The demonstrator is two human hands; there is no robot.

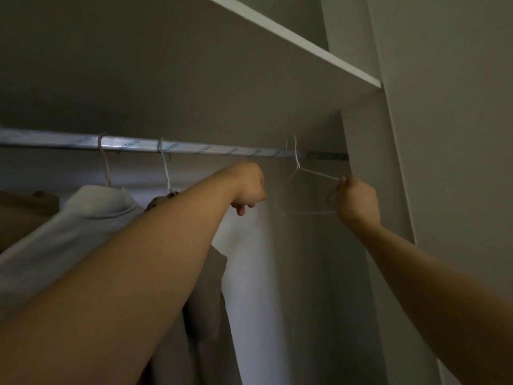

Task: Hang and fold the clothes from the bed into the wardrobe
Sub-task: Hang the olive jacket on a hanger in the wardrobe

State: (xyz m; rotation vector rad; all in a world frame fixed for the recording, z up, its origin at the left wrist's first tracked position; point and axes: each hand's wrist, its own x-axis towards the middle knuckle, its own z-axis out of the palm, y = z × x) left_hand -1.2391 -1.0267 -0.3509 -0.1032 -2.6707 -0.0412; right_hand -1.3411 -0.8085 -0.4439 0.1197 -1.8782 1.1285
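Hanger: empty white wire hanger [308, 190], its hook close to the rod [194, 149] near the right end; whether the hook rests on the rod I cannot tell, the picture is blurred there.
Right hand: right hand [356, 202] pinches the right shoulder of the hanger, the grip closed on the wire.
Left hand: left hand [247, 187] is curled loosely just left of the hanger and holds nothing that I can see.
Handling: the hanger looks light, thin and a little springy; it may swing or twist if held at one end. I judge a hold near the neck under the hook is steadier.
Clothes: pale shirt [91, 218] and brown garment [205, 287] already hang at the left.
Wardrobe: shelf [305, 43] sits above the rod.
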